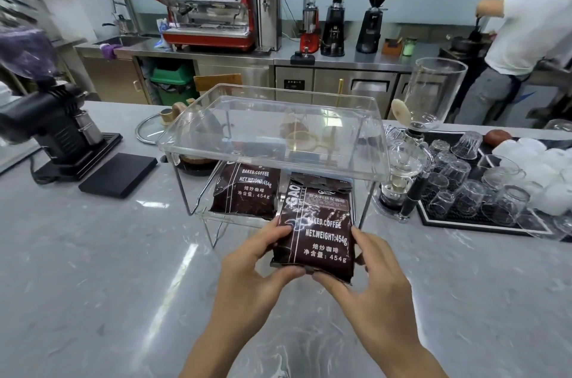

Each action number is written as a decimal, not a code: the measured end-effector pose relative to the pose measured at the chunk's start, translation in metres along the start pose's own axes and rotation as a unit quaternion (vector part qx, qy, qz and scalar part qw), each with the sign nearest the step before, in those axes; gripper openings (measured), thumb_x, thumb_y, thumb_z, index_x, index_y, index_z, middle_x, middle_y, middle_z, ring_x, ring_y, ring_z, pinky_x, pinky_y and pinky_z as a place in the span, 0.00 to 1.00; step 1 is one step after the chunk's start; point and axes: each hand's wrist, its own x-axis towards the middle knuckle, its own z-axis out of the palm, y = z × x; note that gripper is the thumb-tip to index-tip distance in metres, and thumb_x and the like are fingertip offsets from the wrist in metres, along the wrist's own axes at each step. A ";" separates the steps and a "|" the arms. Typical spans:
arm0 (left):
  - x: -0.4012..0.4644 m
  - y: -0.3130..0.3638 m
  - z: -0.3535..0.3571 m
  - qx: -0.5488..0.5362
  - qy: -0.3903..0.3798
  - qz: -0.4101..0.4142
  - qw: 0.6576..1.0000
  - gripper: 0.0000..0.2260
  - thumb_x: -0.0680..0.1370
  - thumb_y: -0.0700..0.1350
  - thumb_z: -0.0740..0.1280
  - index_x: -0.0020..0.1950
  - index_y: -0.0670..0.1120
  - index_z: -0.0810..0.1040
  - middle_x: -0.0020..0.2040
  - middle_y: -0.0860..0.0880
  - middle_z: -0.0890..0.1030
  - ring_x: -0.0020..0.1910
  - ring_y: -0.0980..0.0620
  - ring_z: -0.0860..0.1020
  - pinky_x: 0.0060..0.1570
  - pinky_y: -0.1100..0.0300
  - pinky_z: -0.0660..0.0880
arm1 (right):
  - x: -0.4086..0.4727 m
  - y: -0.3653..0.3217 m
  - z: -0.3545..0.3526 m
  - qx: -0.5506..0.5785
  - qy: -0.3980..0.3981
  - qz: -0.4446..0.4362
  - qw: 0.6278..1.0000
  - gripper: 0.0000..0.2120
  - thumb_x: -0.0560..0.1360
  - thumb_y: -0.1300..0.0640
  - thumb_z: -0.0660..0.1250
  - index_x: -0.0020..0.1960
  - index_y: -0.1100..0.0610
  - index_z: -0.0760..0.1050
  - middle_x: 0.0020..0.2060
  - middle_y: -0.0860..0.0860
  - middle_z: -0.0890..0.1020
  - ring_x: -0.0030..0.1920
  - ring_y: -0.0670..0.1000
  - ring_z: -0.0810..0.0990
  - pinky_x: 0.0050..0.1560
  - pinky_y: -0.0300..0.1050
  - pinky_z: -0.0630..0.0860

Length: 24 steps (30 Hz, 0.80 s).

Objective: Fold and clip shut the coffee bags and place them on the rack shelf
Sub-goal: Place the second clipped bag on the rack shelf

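Now both hands, left (260, 257) and right (368, 272), grip dark-brown, white-lettered, crinkled coffee bag (318, 229) by lower corners.

1. Single head-worn wide-angle view, looking forward and down over the grey counter (93, 269).
2. Both hands appear close, low in the frame.
3. The clear rack (272, 130) sits near; the back counter (216, 54) lies far.

Both arms reach forward, close together. The left hand (258, 266) holds the left side of the bag (318, 235), thumb on its front. The right hand (371, 278) holds the bag's right side and bottom edge, fingers curled.
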 end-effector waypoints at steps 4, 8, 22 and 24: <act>0.000 -0.005 0.002 0.102 0.068 0.124 0.985 0.18 0.67 0.34 0.79 0.55 0.46 0.86 0.63 0.48 0.82 0.61 0.58 0.81 0.61 0.66 0.76 | 0.001 0.009 0.004 -0.062 0.085 -0.126 0.986 0.19 0.68 0.57 0.77 0.57 0.60 0.80 0.58 0.55 0.79 0.54 0.53 0.79 0.57 0.46 0.76; -0.002 -0.017 0.005 0.196 0.102 0.213 0.952 0.08 0.72 0.33 0.73 0.49 0.41 0.87 0.54 0.45 0.85 0.53 0.45 0.83 0.53 0.53 0.80 | 0.000 0.017 0.006 -0.111 0.107 -0.229 0.961 0.15 0.69 0.71 0.68 0.53 0.62 0.84 0.56 0.57 0.83 0.58 0.58 0.80 0.59 0.53 0.75; 0.020 -0.016 0.017 0.252 0.095 0.200 0.942 0.05 0.75 0.37 0.70 0.46 0.40 0.86 0.43 0.46 0.84 0.43 0.50 0.80 0.47 0.62 0.76 | 0.010 0.004 0.008 -0.189 -0.050 -0.191 0.962 0.22 0.71 0.61 0.63 0.64 0.63 0.77 0.68 0.56 0.76 0.71 0.56 0.71 0.66 0.52 0.68; 0.024 -0.016 0.019 0.259 0.094 0.197 0.941 0.05 0.75 0.37 0.70 0.46 0.40 0.86 0.43 0.46 0.84 0.44 0.51 0.78 0.48 0.65 0.74 | 0.013 0.001 0.009 -0.201 -0.069 -0.174 0.961 0.23 0.71 0.60 0.64 0.66 0.64 0.75 0.69 0.57 0.74 0.72 0.56 0.70 0.66 0.51 0.67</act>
